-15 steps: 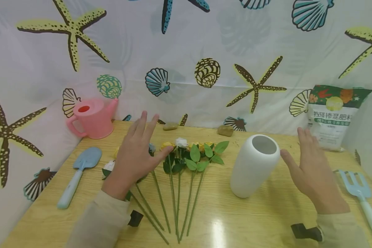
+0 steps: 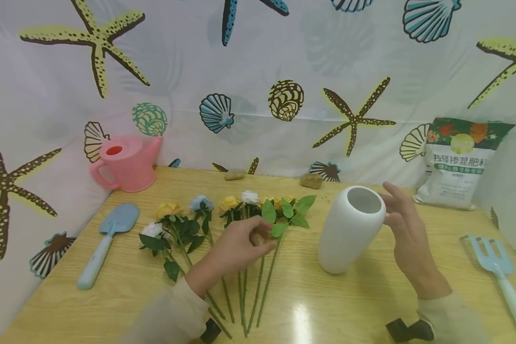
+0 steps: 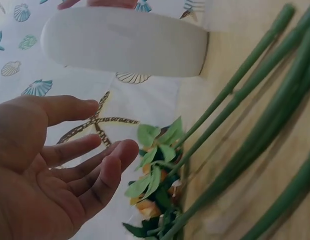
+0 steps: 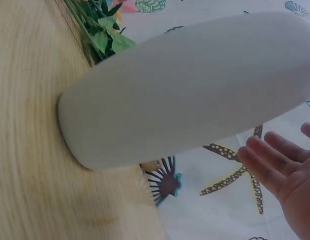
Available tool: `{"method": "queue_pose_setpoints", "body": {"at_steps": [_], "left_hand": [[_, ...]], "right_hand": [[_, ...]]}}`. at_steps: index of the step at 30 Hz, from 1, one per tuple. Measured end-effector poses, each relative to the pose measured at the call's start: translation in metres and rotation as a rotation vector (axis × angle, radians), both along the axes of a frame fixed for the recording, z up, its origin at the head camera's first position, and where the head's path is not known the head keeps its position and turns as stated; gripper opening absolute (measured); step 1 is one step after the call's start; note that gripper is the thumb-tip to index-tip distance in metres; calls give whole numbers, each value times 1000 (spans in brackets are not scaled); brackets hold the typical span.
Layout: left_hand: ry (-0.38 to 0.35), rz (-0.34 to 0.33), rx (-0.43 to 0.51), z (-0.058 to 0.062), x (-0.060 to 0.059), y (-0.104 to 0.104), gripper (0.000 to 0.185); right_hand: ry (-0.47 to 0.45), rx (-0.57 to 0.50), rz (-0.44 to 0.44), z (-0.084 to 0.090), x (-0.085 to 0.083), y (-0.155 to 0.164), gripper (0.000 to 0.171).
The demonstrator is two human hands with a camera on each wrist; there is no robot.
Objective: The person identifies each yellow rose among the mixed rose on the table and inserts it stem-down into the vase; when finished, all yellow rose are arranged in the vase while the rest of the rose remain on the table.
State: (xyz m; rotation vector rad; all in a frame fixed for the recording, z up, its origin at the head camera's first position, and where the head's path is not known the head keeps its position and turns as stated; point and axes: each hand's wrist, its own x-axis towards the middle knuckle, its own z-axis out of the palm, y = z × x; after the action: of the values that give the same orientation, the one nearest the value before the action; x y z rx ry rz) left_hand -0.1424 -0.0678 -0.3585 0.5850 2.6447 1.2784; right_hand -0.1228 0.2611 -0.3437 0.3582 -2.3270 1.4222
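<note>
Loosely bent, the fingers of my left hand (image 2: 236,248) hover over the stems of several artificial roses and hold nothing. The left wrist view shows a space between its thumb and fingers, with green stems (image 3: 230,100) beyond. White, yellow and blue rose heads, among them a blue rose (image 2: 201,202) and a white rose (image 2: 154,230), lie in a row with leaves. To their right a tall white vase (image 2: 348,239) stands upright, its mouth showing. My right hand (image 2: 408,243) is close by the vase's right side, fingers extended and slightly bent, gripping nothing.
A pink watering can (image 2: 131,165) stands at the back left, with a blue trowel (image 2: 107,246) before it. Two stones, one a brown stone (image 2: 311,180), lie along the back edge. On the right are a fertilizer bag (image 2: 457,167) and a blue hand fork (image 2: 496,272).
My left hand has moved right and down from above the left roses to over the middle stems, its fingers bending. The right hand has moved left, closer to the vase.
</note>
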Motion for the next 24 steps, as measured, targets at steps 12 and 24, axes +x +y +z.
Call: {"method": "queue_pose_setpoints", "body": {"at_steps": [12, 24], "left_hand": [[-20, -16, -140, -20, 6, 20, 42], [89, -52, -281, -32, 12, 30, 46]], "right_hand": [[60, -313, 217, -13, -6, -9, 53], [38, -268, 166, -18, -4, -9, 54]]}}
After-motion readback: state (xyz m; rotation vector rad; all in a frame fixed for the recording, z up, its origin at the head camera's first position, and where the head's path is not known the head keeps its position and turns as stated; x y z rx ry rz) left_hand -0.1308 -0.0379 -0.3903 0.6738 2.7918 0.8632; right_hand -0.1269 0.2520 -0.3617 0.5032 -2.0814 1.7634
